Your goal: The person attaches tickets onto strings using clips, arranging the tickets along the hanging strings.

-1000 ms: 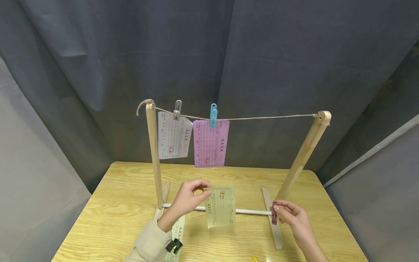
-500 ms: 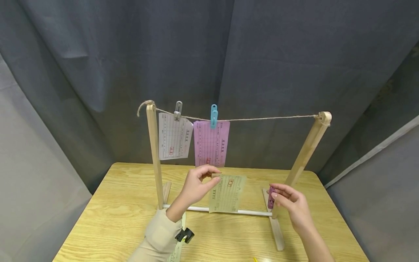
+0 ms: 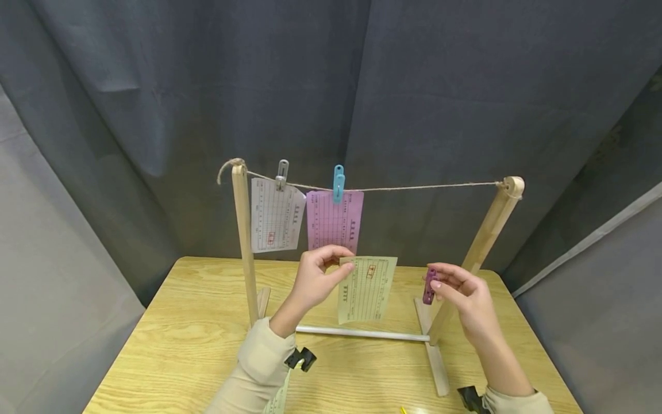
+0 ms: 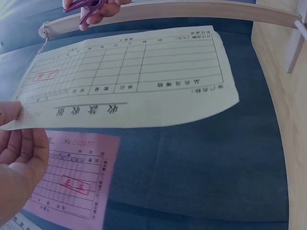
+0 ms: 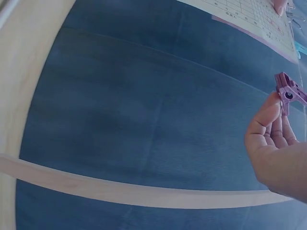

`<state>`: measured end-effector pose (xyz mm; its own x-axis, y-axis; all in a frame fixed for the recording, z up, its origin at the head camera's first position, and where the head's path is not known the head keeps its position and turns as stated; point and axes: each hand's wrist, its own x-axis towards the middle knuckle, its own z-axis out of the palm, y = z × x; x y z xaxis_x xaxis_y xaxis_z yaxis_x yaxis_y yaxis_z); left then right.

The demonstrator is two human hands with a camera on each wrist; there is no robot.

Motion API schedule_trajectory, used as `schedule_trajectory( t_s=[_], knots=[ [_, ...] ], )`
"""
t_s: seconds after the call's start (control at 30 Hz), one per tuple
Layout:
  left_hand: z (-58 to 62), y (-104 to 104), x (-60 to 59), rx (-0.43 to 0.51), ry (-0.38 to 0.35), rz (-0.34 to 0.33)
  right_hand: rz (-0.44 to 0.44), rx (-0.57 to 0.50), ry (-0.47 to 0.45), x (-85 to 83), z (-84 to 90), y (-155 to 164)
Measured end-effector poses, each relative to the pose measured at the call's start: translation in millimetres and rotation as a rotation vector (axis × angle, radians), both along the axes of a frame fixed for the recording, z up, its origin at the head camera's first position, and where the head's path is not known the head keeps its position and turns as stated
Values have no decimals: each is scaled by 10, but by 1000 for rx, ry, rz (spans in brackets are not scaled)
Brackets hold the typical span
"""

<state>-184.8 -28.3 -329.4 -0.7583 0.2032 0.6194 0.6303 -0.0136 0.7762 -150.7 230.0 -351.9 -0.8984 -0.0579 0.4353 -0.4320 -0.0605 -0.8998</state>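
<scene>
Pinched at its upper left corner between thumb and fingertips of the left hand (image 3: 316,279), a pale yellow slip (image 3: 367,288) is held upright above the worktop (image 3: 170,339), in front of the small wooden drying frame (image 3: 243,241) and below its string (image 3: 424,186). The slip hangs free from that single corner, its printed grid and red stamp turned toward the head camera; in the left wrist view the same yellow slip (image 4: 129,76) is seen from close by, with the thumb (image 4: 9,112) laid on its edge. A purple clothespin (image 3: 429,286) is gripped by the right hand (image 3: 462,299), whose fingers are curled round its lower end, just to the right of the slip and not touching it. In the right wrist view the purple clothespin (image 5: 289,92) is seen standing up from the fingertips (image 5: 268,112); whether its jaws are apart cannot be told. The string is stretched between the two posts, and two sheets are already hung on its left half: a white slip (image 3: 275,215) under a grey clothespin (image 3: 281,173), and a pink slip (image 3: 334,221) under a blue clothespin (image 3: 338,183). The pink slip is partly covered by the left hand. A white crossbar (image 3: 362,333) is laid low between the frame's feet.
</scene>
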Motion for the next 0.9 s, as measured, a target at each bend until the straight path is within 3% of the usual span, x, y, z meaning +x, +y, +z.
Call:
schedule_trajectory(
  t_s=[0.37,0.67,0.9],
  knots=[
    [139,73,-64,50,-25,6,-3,-13,59,-74,290,-23],
    [19,190,-260,127,-21,8,-1,-33,104,-104,517,-46],
    [73,265,-323,171,-6,22,8,-50,142,-157,704,-72]
  ],
)
